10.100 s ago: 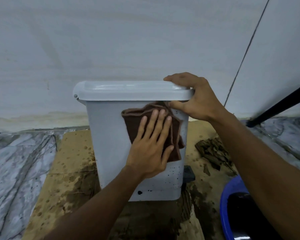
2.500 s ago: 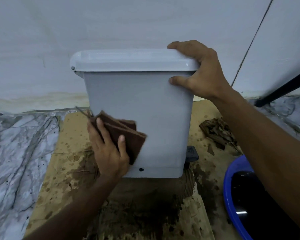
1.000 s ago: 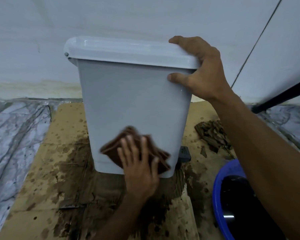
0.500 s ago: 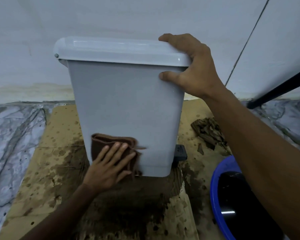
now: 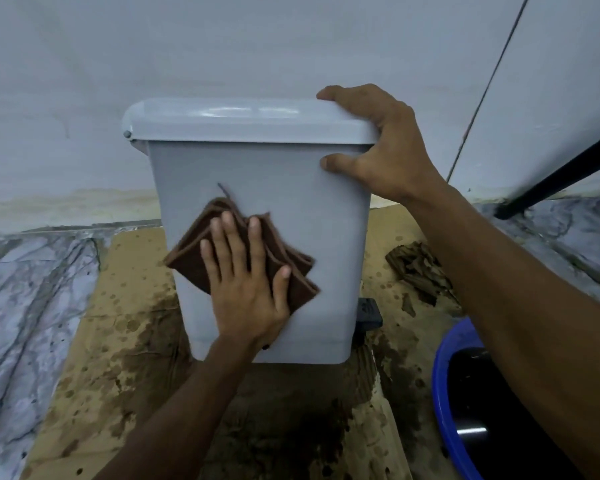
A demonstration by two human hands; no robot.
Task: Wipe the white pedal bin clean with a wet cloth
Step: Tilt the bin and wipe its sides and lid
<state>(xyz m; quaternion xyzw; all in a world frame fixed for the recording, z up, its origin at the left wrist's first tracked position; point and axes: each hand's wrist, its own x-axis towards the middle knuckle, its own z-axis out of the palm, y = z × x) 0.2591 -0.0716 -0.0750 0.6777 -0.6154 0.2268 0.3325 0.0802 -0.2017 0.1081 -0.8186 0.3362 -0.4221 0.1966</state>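
The white pedal bin (image 5: 291,188) stands upright on wet cardboard, lid closed, its broad side facing me. My left hand (image 5: 246,282) lies flat on a folded brown cloth (image 5: 191,261), pressing it against the middle of that side, fingers spread upward. My right hand (image 5: 381,143) grips the bin's upper right corner, fingers over the lid edge and thumb on the side wall. A black pedal (image 5: 369,311) sticks out at the bin's lower right.
Wet, stained cardboard (image 5: 118,341) covers the floor under the bin, with marble floor (image 5: 25,306) to the left. A blue basin (image 5: 444,393) of dark water sits at the lower right. Dark debris (image 5: 416,268) lies right of the bin. A white wall (image 5: 222,46) is close behind.
My left hand has slid the cloth up from the bin's lower left to the middle of its side. The bin now stands straighter. My right hand keeps its grip on the corner.
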